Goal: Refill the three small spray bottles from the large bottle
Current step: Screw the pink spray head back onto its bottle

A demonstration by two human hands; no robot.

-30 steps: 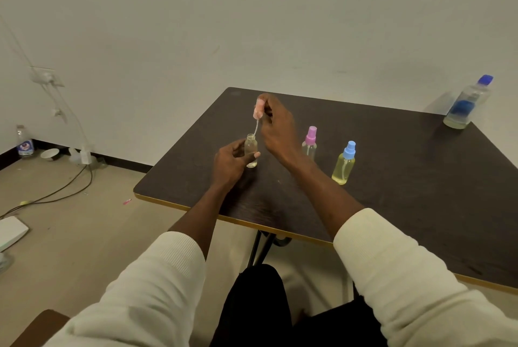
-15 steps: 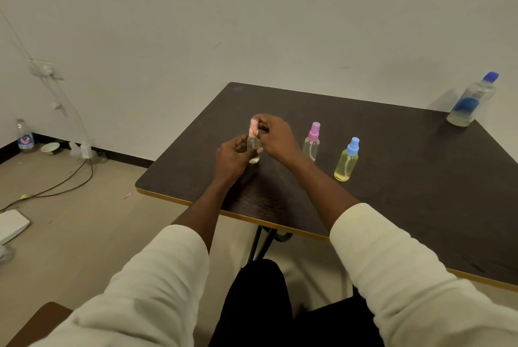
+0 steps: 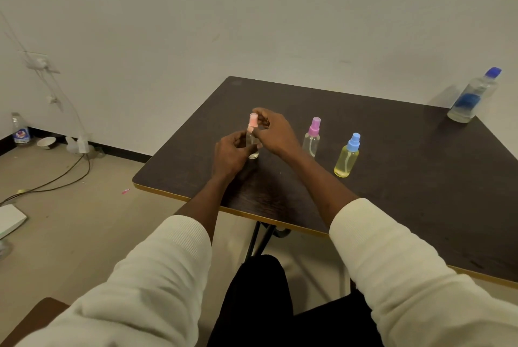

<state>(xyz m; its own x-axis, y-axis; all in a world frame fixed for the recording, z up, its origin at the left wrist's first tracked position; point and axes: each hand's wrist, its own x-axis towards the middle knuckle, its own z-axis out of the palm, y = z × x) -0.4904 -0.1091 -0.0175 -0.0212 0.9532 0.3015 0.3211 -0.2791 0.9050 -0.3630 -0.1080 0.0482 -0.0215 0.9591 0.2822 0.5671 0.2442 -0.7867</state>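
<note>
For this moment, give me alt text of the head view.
Two hands work a small spray bottle on a dark table: the left hand holds it, the right hand pinches its peach cap. Two more spray bottles and a large bottle stand rightward.

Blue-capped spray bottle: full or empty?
Mostly full. The blue-capped spray bottle stands upright on the table, pale yellow liquid filling its body up to the shoulder.
</note>
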